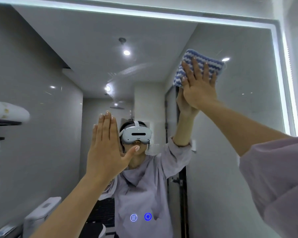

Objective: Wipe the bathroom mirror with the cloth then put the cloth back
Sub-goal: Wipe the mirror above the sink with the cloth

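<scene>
Our right hand sits in the upper right of the frame, palm flat and fingers straight and fanned apart, pressing the blue-and-white striped cloth against the bathroom mirror, close to its glowing light strip. Left of centre our left hand is raised flat before the glass, fingers straight and together, thumb out; we cannot tell whether it touches. Two blue touch icons glow at the bottom centre
</scene>
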A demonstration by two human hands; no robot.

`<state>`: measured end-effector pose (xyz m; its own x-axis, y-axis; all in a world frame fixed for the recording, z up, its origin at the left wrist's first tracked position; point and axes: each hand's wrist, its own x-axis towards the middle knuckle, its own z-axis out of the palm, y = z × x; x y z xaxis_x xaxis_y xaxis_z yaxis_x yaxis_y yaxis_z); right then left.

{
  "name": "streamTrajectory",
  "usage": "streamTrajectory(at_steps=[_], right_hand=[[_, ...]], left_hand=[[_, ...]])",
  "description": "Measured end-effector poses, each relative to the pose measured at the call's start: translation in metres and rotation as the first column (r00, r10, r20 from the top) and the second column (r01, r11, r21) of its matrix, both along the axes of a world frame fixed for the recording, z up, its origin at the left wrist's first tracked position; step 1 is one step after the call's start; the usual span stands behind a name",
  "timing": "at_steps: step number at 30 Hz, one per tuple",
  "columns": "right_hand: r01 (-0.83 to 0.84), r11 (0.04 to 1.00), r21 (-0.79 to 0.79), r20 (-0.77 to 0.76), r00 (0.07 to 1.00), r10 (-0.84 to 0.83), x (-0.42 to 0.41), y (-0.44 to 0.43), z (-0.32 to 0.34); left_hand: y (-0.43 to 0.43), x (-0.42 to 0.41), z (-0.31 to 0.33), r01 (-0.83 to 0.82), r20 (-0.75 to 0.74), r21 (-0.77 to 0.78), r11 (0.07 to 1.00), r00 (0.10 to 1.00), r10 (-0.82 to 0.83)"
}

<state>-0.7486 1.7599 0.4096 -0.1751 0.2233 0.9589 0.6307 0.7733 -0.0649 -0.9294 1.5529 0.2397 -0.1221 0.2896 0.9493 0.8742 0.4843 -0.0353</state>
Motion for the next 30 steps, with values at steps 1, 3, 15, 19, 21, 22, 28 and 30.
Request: streamTrajectory(at_steps=[1,3,15,19,21,22,28,30], right_hand=[[-0.011,1.000,-0.014,-0.022,1.000,0.010,-0.005,-0.002,0.000],[-0.028,0.998,-0.060,-0.067,0.997,0.024,-0.013,-0.008,-0.003],[-0.109,0.889,0.445,0.336,0.940,-0.053,-0.093,-0.096,-0.060],[-0.152,0.882,0.445,0.377,0.926,-0.030,-0.107,-0.112,-0.039],[-0.144,0.879,0.455,0.378,0.925,-0.045,-0.109,-0.113,-0.032],[-0.138,0.876,0.463,0.375,0.926,-0.053,-0.109,-0.113,-0.031],[-0.128,0.869,0.478,0.373,0.925,-0.069,-0.099,-0.105,-0.018],[-0.116,0.901,0.418,0.334,0.942,-0.034,-0.088,-0.097,-0.008]], left_hand=[[0.000,0.000,0.000,-0.002,0.001,-0.003,1.000,1.000,0.002],[-0.001,0.001,0.001,-0.006,0.001,-0.009,1.000,1.000,0.006],[-0.001,0.003,0.001,0.003,0.011,-0.001,1.000,1.000,-0.003],[-0.001,0.005,0.001,0.023,0.019,0.014,1.000,1.000,-0.023],[-0.001,0.005,0.001,0.023,0.012,0.017,1.000,1.000,-0.023],[-0.001,0.004,0.001,0.024,0.010,0.018,1.000,1.000,-0.024],[-0.002,0.004,0.001,0.004,0.013,0.006,1.000,1.000,-0.004],[-0.002,0.004,0.001,0.002,0.011,0.006,1.000,1.000,-0.002]])
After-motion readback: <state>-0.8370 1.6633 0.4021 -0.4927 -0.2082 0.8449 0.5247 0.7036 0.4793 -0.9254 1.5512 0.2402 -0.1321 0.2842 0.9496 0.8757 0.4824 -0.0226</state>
